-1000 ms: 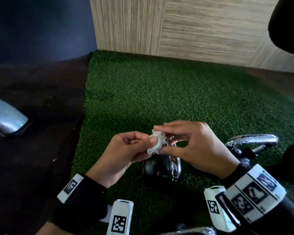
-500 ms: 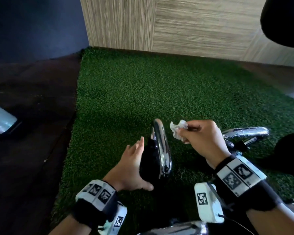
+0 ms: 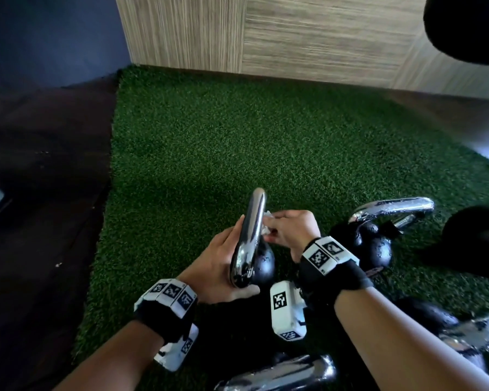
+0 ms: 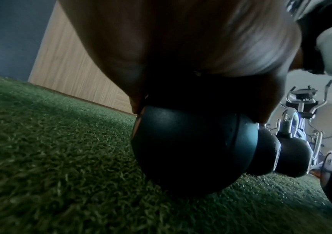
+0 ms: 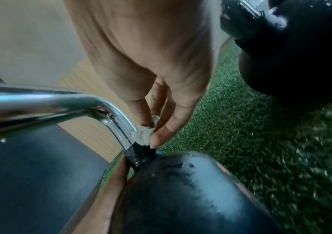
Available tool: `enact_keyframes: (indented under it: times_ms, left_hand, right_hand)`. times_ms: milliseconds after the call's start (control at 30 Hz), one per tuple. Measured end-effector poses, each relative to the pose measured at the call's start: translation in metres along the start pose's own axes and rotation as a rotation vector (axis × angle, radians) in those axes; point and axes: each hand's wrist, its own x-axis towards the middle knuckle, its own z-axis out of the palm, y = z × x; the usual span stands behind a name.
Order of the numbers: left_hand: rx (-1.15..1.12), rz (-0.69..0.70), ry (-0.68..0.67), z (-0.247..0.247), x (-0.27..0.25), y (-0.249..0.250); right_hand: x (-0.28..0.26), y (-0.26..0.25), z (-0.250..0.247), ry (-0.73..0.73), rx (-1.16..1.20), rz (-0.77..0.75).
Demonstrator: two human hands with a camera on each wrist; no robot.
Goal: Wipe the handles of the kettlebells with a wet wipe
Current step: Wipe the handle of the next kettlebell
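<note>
We judge the main risk is the small balled wet wipe (image 5: 144, 134) slipping from our pinch on the slick chrome handle (image 3: 251, 230) at lower centre of the head view, or the kettlebell (image 3: 261, 263) rolling on the turf (image 3: 209, 142). Our right hand (image 3: 291, 230) pinches the wipe against the handle's base, fingers (image 5: 161, 136) nearly closed. Our left hand (image 3: 212, 266) cups the bell, fingers fairly straight.

This is a gym. Several black kettlebells (image 3: 376, 244) with chrome handles stand on green artificial turf (image 3: 237, 142) laid beside dark flooring (image 3: 40, 193) on the left, with a wood-panelled wall (image 3: 294, 38) at the far side. An elliptical trainer (image 4: 299, 114) stands in the background on the right.
</note>
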Motion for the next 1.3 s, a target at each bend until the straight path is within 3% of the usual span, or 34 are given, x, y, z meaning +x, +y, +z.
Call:
enact_keyframes:
  times_ms: [200, 400, 533, 767, 867, 1067, 1300]
  left_hand:
    - [-0.073, -0.095, -0.002, 0.005, 0.0, -0.008]
    - [-0.047, -0.096, -0.016, 0.004, 0.005, -0.008]
    - [-0.017, -0.06, -0.031, -0.001, 0.01, -0.008]
    - [-0.028, -0.093, -0.076, -0.008, 0.015, -0.008]
    - [-0.042, -0.114, -0.086, -0.008, 0.019, -0.009]
    - [-0.129, -0.175, -0.15, -0.013, 0.024, -0.016]
    - [-0.179, -0.261, -0.158, -0.017, 0.034, -0.015]
  right_hand:
    - [-0.001, -0.01, 0.001, -0.008, 0.304, -0.053]
    - [-0.004, -0.014, 0.004, -0.056, 0.204, -0.058]
    - [-0.013, -0.018, -0.002, -0.078, 0.266, -0.301]
    - [-0.02, -0.039, -0.004, -0.115, -0.122, -0.586]
    - [-0.022, -0.047, -0.004, -0.109, -0.151, -0.553]
    - [-0.041, -0.04, -0.021, -0.27, -0.334, -0.604]
    - [-0.045, -0.049, -0.013, -0.44, -0.012, -0.401]
